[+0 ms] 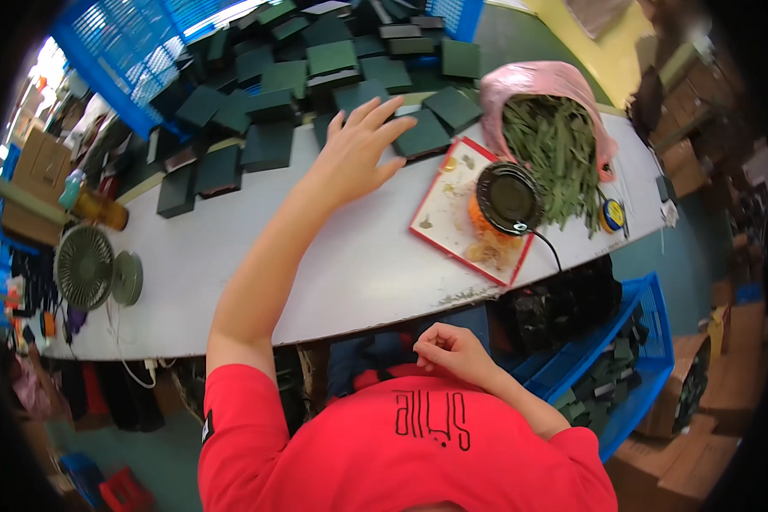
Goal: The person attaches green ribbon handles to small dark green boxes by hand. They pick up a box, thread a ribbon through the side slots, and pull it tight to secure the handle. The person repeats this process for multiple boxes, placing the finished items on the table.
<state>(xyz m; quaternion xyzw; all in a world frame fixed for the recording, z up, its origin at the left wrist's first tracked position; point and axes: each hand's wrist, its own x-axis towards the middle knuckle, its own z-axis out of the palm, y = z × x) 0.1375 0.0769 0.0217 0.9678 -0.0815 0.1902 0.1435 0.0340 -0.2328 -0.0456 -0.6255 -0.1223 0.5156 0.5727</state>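
My left hand (360, 155) reaches over the white table with its fingers spread, at the near edge of a heap of dark green boxes (331, 58). One box (422, 135) lies just right of its fingertips; I cannot tell whether they touch. Nothing shows in that hand. Close to my body, below the table's front edge, my right hand (457, 352) is closed, thumb and fingers drawn together. Whatever it may hold is hidden or too small to make out.
A red-edged white board (435, 218) carries a round black-topped device (509, 198) with an orange body and a cord. Beside it a pink bag (533, 81) spills green strips (555, 149). Left stand a small fan (85, 266) and a bottle (94, 203). A blue crate (657, 328) sits low right.
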